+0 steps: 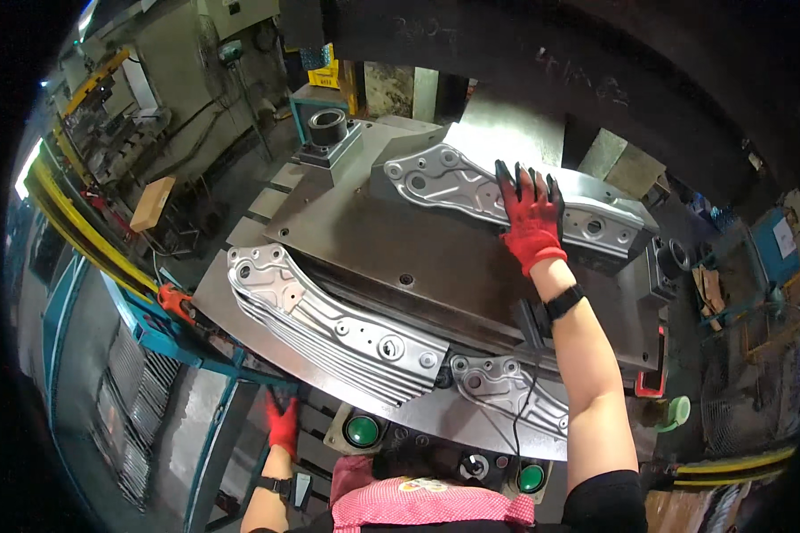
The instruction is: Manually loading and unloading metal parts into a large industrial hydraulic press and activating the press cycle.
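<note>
My right hand (533,218), in a red glove with dark fingers, lies with its fingers spread on a long stamped metal bracket (453,182) at the back of the press bed. The hand covers the bracket's middle. My left hand (282,422), gloved the same way, is low beside the teal frame at the left, fingers apart and nothing visible in them. Between the hands, a stack of similar metal brackets (329,320) rests on the front plate. Another bracket (507,395) lies to the right of the stack, partly hidden by my right forearm.
The steel die bed (373,240) has round posts at its back left (327,129) and right (673,259). Green push buttons (362,432) line the front edge. A teal-framed chute (209,364) stands at the left. The dark press body (542,53) hangs overhead.
</note>
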A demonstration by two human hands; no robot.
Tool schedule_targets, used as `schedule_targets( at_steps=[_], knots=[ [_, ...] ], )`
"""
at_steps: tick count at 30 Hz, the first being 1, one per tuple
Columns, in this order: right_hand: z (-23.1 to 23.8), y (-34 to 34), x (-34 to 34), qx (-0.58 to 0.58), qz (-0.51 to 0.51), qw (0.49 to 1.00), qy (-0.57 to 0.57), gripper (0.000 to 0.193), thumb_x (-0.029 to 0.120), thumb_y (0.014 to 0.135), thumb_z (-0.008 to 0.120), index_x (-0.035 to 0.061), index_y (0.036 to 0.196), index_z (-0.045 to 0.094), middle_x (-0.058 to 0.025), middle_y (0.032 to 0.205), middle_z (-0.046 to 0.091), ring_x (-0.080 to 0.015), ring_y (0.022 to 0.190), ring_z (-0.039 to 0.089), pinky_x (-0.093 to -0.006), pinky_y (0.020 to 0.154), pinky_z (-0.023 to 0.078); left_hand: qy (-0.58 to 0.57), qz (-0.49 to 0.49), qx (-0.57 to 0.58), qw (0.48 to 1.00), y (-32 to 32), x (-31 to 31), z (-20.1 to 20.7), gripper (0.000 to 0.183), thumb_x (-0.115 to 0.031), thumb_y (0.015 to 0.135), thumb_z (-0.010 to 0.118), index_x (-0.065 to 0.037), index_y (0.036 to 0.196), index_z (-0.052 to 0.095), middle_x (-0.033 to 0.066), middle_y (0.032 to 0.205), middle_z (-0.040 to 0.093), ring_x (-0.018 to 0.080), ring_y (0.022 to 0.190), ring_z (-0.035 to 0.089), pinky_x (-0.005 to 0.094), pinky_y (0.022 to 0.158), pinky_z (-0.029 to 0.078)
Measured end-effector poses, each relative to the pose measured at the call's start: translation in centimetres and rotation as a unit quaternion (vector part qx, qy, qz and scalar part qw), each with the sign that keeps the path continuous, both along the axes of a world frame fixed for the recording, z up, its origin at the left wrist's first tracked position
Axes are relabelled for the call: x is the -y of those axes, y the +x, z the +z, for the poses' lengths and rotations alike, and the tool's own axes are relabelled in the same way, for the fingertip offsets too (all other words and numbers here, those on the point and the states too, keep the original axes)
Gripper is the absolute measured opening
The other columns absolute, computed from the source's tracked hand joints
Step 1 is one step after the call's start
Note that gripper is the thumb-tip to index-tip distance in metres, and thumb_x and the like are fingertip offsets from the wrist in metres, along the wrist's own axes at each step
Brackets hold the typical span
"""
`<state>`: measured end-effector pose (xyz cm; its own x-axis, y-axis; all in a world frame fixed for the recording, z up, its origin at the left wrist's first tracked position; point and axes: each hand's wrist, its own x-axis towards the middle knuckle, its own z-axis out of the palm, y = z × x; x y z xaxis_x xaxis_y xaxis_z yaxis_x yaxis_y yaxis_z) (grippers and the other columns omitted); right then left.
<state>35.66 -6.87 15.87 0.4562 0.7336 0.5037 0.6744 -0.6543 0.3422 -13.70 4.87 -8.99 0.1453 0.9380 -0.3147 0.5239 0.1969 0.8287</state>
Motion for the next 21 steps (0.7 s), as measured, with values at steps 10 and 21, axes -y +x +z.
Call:
schedule_targets(
  at_steps=[10,21],
  knots=[
    [-2.9,-8.7,18.8,-0.174,0.005,0.954,0.243,0.086,0.031,0.07,0.073,0.0011,0.138,0.029,-0.0219,0.142,0.027,-0.0366,0.133,0.022,-0.0452,0.11,0.015,-0.166,-0.327,-0.09,0.926,2.9,2.7,-9.3,0.119,-0.06,0.058,0.074,0.005,0.14,0.016,0.028,0.14,0.029,0.0354,0.132,0.028,0.0387,0.106,0.029],
    [-31.0,-28.2,46.1,-0.55,-0.473,0.587,0.36,0.086,0.04,0.083,0.06,-0.0067,0.14,0.015,-0.024,0.145,0.022,-0.0336,0.134,0.023,-0.0388,0.109,0.021,-0.05,-0.4,-0.164,0.9,3.6,2.7,-12.0,0.146,-0.062,0.039,0.082,0.006,0.14,0.002,0.0286,0.14,0.027,0.0355,0.132,0.029,0.0374,0.105,0.031]
  ],
)
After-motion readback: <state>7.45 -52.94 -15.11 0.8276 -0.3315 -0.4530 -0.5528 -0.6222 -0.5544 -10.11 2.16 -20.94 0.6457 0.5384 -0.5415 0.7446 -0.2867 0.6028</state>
